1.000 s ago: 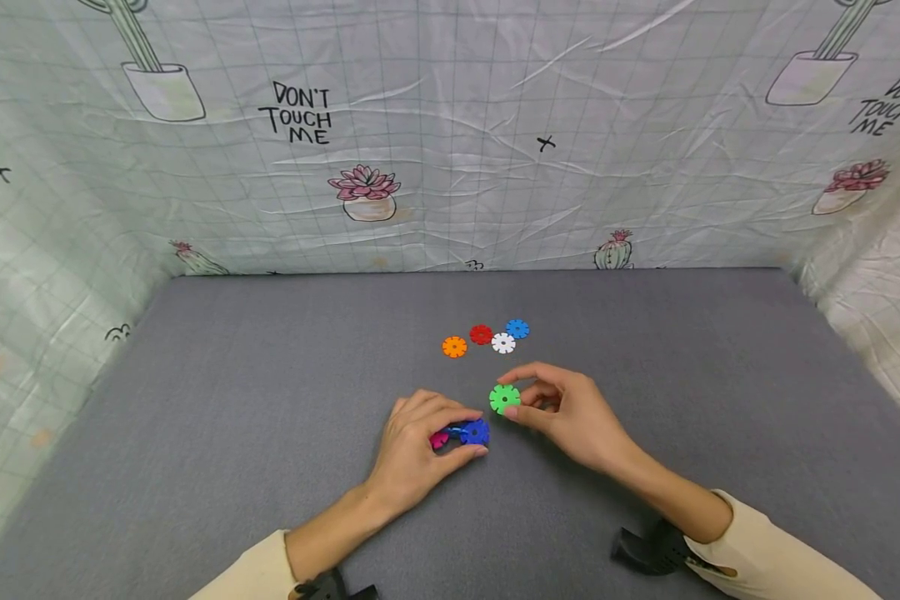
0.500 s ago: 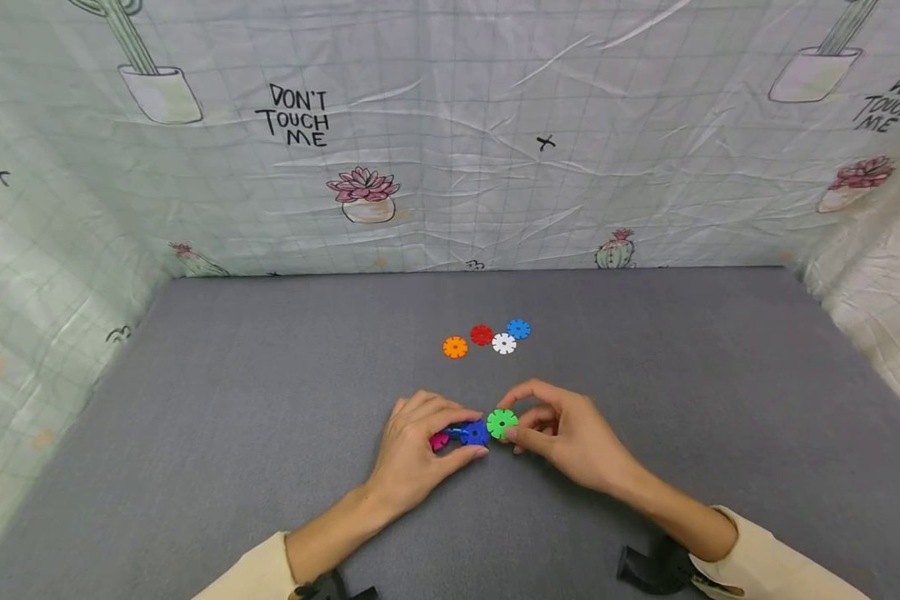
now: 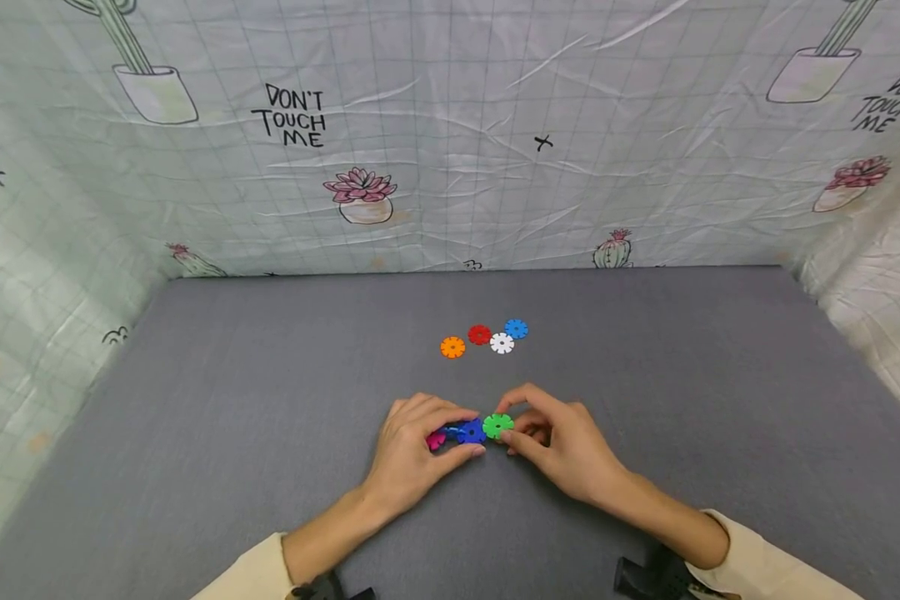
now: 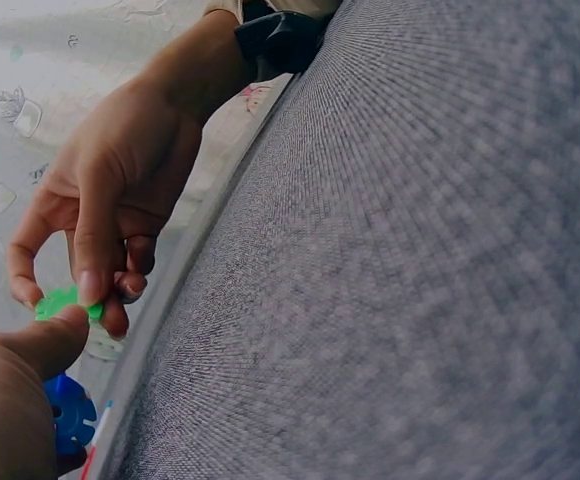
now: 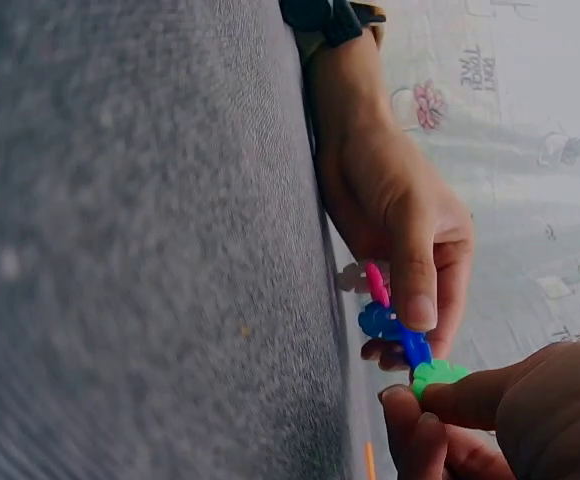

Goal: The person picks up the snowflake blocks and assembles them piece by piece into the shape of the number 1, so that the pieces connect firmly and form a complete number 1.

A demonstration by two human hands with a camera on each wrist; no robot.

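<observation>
My left hand (image 3: 412, 450) grips a short chain of notched plastic discs between thumb and fingers. In it are a pink disc (image 5: 377, 284), a lighter blue disc (image 5: 376, 320) and a dark blue disc (image 3: 471, 432) at the right end. A green notched disc (image 3: 498, 427) is pinched between the thumb and forefinger of my right hand (image 3: 566, 442). The green disc's left edge meets the dark blue disc's right edge; how deeply their notches engage cannot be seen. In the right wrist view a pale disc (image 5: 351, 277) shows beside the pink one, partly hidden.
Beyond the hands on the grey table (image 3: 270, 400) lie an orange disc (image 3: 452, 347), a red disc (image 3: 479, 335), a white disc (image 3: 502, 343) and a light blue disc (image 3: 516, 328). A patterned cloth (image 3: 450, 133) hangs at the table's back edge.
My right hand has brought the green disc toward me and slightly left, from above the chain to against the dark blue disc. The left hand has stayed nearly still.
</observation>
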